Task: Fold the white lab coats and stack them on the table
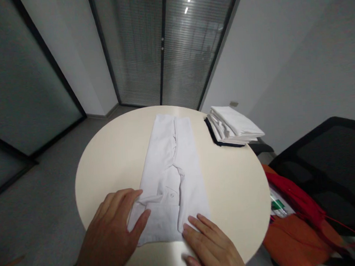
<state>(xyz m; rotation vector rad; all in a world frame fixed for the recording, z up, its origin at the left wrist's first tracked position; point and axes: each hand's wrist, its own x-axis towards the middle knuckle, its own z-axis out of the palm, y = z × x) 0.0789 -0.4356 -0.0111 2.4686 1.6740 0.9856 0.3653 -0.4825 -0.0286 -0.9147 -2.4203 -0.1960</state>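
A white buttoned garment (189,148), folded lengthwise into a long strip, lies on the round table. A small button (172,195) shows near its lower end, and creases run down its middle. At the lower left edge of the cloth is my left hand (117,226), its thumb and fingers apart with the fingertips touching the fabric. My right hand (211,244) rests on the lower right corner, fingers stretched out over the cloth.
The cream round table (106,162) has a stack of folded white cloth (236,123) on a dark folded item (211,132) at its back right. To the right stand a black mesh chair (328,159) and an orange-and-red bag (296,230). Glass partitions (135,51) rise behind.
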